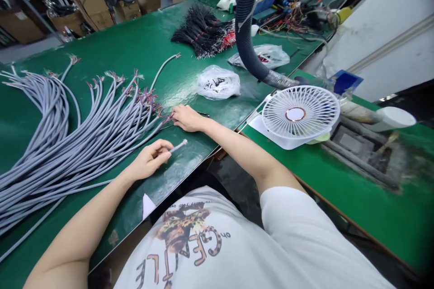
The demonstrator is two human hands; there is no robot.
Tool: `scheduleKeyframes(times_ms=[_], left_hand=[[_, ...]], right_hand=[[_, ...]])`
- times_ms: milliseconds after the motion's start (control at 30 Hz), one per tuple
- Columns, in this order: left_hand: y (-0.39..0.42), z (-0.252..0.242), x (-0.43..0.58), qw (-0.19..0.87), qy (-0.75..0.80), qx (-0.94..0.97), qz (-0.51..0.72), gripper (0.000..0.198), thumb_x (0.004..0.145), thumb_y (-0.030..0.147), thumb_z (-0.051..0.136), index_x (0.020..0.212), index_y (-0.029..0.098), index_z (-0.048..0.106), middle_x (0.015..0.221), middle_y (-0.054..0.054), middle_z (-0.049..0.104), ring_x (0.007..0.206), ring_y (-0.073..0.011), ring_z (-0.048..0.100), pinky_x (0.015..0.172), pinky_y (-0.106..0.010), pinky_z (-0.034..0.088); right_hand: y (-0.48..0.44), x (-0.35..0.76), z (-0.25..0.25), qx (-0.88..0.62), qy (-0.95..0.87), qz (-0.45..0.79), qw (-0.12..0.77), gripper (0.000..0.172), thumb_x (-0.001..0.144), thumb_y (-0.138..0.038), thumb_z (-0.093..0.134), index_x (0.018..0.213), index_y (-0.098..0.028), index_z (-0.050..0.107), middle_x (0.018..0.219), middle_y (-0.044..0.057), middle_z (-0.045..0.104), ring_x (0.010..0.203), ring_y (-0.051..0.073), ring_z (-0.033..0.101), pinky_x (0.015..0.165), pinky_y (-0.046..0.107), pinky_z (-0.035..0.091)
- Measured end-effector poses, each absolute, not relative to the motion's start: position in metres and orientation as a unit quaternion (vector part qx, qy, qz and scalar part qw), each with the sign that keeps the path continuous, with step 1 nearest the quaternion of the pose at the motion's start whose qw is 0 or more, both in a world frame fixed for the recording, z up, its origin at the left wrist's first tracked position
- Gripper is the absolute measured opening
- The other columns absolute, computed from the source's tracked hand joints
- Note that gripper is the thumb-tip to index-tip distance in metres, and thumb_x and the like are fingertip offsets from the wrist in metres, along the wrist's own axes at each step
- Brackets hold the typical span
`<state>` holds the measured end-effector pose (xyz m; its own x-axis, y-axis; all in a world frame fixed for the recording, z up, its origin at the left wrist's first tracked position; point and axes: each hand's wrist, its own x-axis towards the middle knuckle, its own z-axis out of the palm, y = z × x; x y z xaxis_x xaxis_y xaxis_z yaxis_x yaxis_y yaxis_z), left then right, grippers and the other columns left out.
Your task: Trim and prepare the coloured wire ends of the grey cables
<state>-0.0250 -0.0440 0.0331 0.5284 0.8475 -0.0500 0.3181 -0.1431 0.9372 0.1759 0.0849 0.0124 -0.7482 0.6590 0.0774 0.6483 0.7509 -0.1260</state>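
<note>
My left hand (151,159) is closed round a grey cable (178,146), close to its end. The cable's pale, frayed tip sticks out past my fingertips to the right. Farther up the table, my right hand (187,118) rests palm down with fingers curled, at the stripped red and blue wire ends (167,118) of another cable. A thin dark tool (203,114) shows partly from beneath this hand; its kind and whatever the fingers grip are hidden. Left of both hands spreads a large bundle of grey cables (84,153), their stripped coloured ends pointing toward my right hand.
A plastic bag of small dark parts (219,82) lies beyond my right hand. Behind it sits a pile of black wires (203,29). A flexible duct hose (244,22) hangs over the green table (135,38). At right, a white fan (300,113) stands on a lower bench.
</note>
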Motion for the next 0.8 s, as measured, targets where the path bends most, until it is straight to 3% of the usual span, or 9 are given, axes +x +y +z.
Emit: scheduleKeyframes(times_ms=[100, 233, 300, 367, 467, 633, 800], left_hand=[[-0.043, 0.035, -0.028, 0.582, 0.408, 0.631, 0.312, 0.040, 0.088, 0.047, 0.052, 0.109, 0.013, 0.056, 0.052, 0.008, 0.040, 0.041, -0.0055, 0.033, 0.041, -0.019, 0.025], [-0.042, 0.033, -0.027, 0.624, 0.408, 0.570, 0.346, 0.037, 0.087, 0.048, 0.054, 0.098, 0.013, 0.059, 0.047, 0.008, 0.041, 0.036, -0.0045, 0.034, 0.038, -0.017, 0.024], [-0.041, 0.032, -0.026, 0.650, 0.405, 0.534, 0.357, 0.034, 0.085, 0.048, 0.057, 0.093, 0.014, 0.058, 0.053, 0.005, 0.052, 0.036, -0.0044, 0.039, 0.037, -0.017, 0.025], [-0.041, 0.031, -0.023, 0.667, 0.406, 0.507, 0.365, 0.035, 0.083, 0.048, 0.059, 0.094, 0.014, 0.057, 0.059, 0.003, 0.058, 0.035, -0.0038, 0.040, 0.035, -0.016, 0.024], [-0.041, 0.031, -0.019, 0.664, 0.423, 0.498, 0.364, 0.044, 0.082, 0.046, 0.062, 0.111, 0.014, 0.056, 0.057, 0.004, 0.056, 0.033, -0.0025, 0.036, 0.034, -0.016, 0.020], [-0.042, 0.030, -0.017, 0.651, 0.449, 0.493, 0.362, 0.057, 0.082, 0.046, 0.061, 0.129, 0.014, 0.053, 0.054, 0.006, 0.050, 0.034, -0.0023, 0.031, 0.035, -0.016, 0.018], [-0.043, 0.030, -0.017, 0.647, 0.452, 0.497, 0.362, 0.059, 0.084, 0.045, 0.059, 0.134, 0.015, 0.051, 0.052, 0.007, 0.045, 0.036, -0.0026, 0.027, 0.036, -0.016, 0.017]], right_hand=[[0.076, 0.185, 0.019, -0.340, -0.939, -0.023, 0.039, 0.021, 0.092, -0.019, 0.044, 0.103, -0.009, 0.060, 0.115, 0.017, 0.058, 0.105, 0.028, 0.049, 0.083, 0.037, 0.034], [0.060, 0.207, 0.036, -0.419, -0.906, -0.041, 0.044, 0.023, 0.089, -0.009, 0.038, 0.101, -0.010, 0.058, 0.094, 0.016, 0.064, 0.088, 0.026, 0.055, 0.076, 0.036, 0.036], [0.048, 0.219, 0.044, -0.472, -0.876, -0.010, 0.098, 0.026, 0.089, -0.008, 0.036, 0.102, -0.011, 0.058, 0.091, 0.014, 0.065, 0.085, 0.024, 0.057, 0.074, 0.034, 0.038], [0.031, 0.228, 0.047, -0.494, -0.843, 0.055, 0.208, 0.027, 0.092, -0.012, 0.034, 0.106, -0.013, 0.058, 0.097, 0.013, 0.065, 0.089, 0.022, 0.058, 0.077, 0.032, 0.041], [-0.001, 0.229, 0.043, -0.460, -0.795, 0.199, 0.342, 0.026, 0.095, -0.024, 0.037, 0.106, -0.018, 0.059, 0.099, 0.008, 0.067, 0.088, 0.018, 0.061, 0.078, 0.029, 0.045], [-0.041, 0.212, 0.027, -0.447, -0.764, 0.295, 0.359, 0.027, 0.096, -0.025, 0.037, 0.099, -0.017, 0.063, 0.082, 0.005, 0.067, 0.070, 0.013, 0.061, 0.068, 0.026, 0.047], [-0.050, 0.202, 0.019, -0.436, -0.772, 0.273, 0.374, 0.032, 0.095, -0.022, 0.037, 0.113, -0.019, 0.063, 0.108, 0.008, 0.069, 0.099, 0.017, 0.065, 0.088, 0.030, 0.050]])
